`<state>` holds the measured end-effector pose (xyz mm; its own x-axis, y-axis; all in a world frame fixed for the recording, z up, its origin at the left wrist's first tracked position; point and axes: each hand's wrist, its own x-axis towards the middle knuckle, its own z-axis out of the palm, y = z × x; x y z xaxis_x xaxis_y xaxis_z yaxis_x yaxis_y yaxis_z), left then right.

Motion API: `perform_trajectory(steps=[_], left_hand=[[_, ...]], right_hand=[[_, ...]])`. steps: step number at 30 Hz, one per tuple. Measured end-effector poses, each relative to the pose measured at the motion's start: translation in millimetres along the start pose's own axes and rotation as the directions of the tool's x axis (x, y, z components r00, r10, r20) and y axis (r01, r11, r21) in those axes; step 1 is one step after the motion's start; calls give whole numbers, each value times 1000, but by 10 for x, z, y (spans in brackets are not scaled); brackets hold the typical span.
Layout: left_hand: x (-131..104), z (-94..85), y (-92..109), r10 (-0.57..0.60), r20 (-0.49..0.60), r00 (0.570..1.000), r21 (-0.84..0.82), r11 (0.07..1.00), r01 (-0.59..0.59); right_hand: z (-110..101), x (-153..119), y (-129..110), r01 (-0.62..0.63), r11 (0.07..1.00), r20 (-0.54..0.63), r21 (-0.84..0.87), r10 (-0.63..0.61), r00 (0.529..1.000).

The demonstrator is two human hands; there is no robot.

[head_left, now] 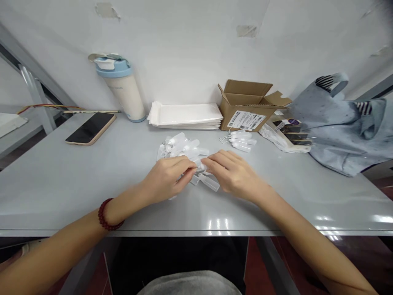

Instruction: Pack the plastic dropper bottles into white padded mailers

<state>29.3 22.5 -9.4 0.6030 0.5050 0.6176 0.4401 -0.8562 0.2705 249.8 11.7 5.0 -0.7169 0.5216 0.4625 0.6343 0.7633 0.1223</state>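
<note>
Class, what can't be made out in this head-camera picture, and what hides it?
In the head view:
What the left hand and right hand pinch: small, mostly covered by the hands themselves.
Bottom of the cardboard box: behind its front wall.
Print on the box label: too small.
Right end of the blue cloth: cut off by the picture's right edge.

Single head-worn view, taken from above the near side of the table (76, 180), facing forward and down past the left hand (167, 175) and right hand (235, 172), close by, to the wall (184, 53) behind.
</note>
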Motion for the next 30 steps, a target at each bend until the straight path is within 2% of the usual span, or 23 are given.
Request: perform_trajectory(steps=[2,5,9,13,20,26,30], left_hand=[[-8,-3,-10,0,12,1000,54,999,0],[-20,-6,-19,-14,21,1000,125,992,11],[-10,-28,-44,6,83,997,183,983,-21],[14,-67,-82,77,134,988,222,969,-105],[25,-96,-110,102,61,993,298,948,-116],[22,-93,-101,106,52,993,318,941,-117],[25,-96,-97,116,29,993,322,939,-119]], right_hand=[[-31,2,99,-60,997,28,-58,61,998],[-28,-51,318,-215,964,66,-157,228,971],[31,-182,627,-403,876,115,-266,443,889],[51,-277,829,-508,784,150,-356,585,797],[92,-358,952,-551,720,260,-423,678,687],[109,-382,1001,-577,705,331,-412,706,626],[100,-348,979,-614,712,392,-341,701,596]])
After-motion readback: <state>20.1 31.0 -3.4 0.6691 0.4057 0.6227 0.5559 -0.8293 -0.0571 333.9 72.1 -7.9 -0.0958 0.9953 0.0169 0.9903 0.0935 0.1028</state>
